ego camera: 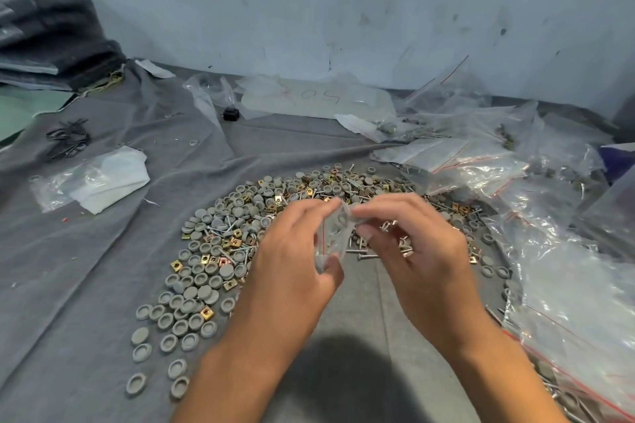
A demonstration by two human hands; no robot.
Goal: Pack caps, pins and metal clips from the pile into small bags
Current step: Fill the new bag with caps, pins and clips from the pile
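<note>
From my remote seat, a big pile of caps, pins and clips is still unpacked on the grey cloth, my left hand and right hand both pinch one small bag above it, long axis upright, mouth apparently upward, and filled bags lie rightward.

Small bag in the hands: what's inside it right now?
Grey caps show through the small bag, pinched between left hand and right hand. Fingers and blur hide any pins or clips.
</note>
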